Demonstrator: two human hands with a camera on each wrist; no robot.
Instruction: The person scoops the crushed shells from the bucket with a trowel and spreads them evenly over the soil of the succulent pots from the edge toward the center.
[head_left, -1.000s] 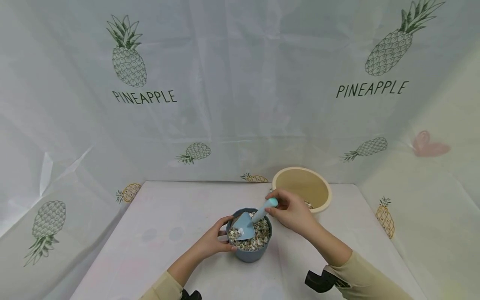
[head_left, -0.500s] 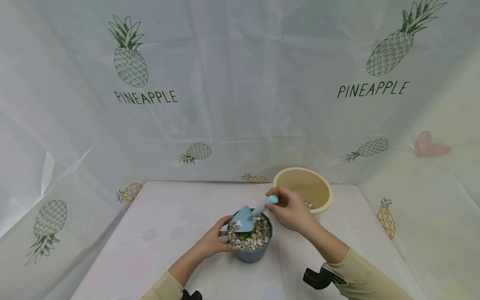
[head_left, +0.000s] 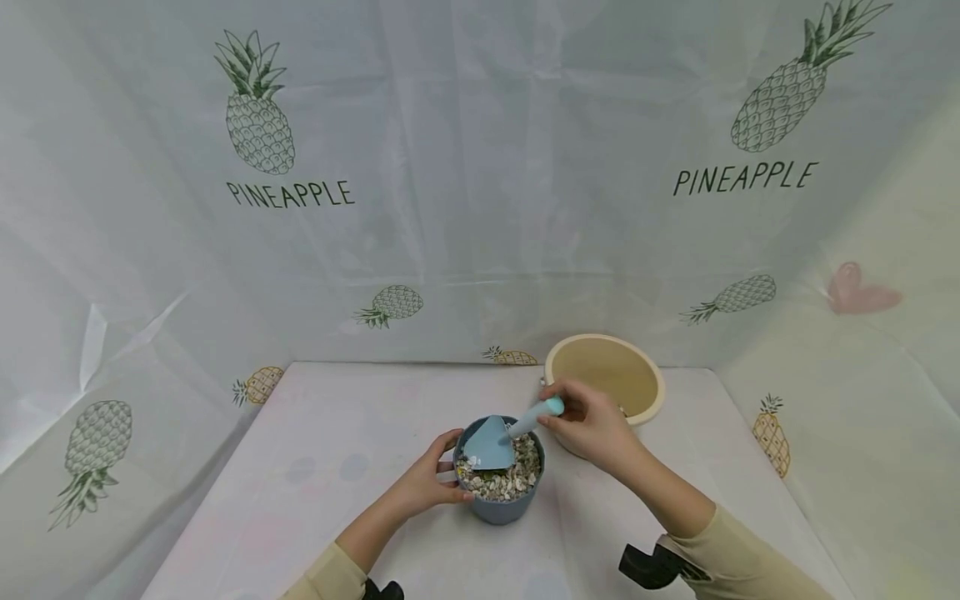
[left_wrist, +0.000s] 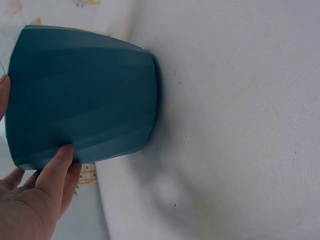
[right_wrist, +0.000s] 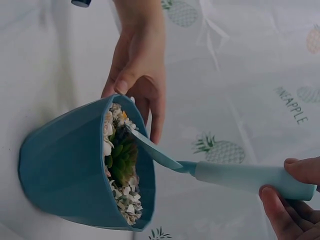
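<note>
A blue pot [head_left: 501,504] [left_wrist: 82,95] [right_wrist: 65,167] full of pale gravel stands on the white table, with a small green succulent [right_wrist: 122,157] in the middle. My left hand [head_left: 431,482] [right_wrist: 137,80] grips the pot's left side, thumb at the rim. My right hand [head_left: 592,425] [right_wrist: 295,197] pinches the light-blue handle of a small trowel [head_left: 498,437] [right_wrist: 220,172]. The trowel's blade lies tilted over the gravel inside the pot's rim.
A cream bowl [head_left: 606,377] sits at the table's back right, just behind my right hand, with a few stones in it. A pineapple-print sheet [head_left: 480,167] walls in the table on three sides.
The trowel blade rose from the gravel, dropped its few stones and now lies tilted over the pot's far side. My right hand shifted slightly right. The left hand kept its hold.
</note>
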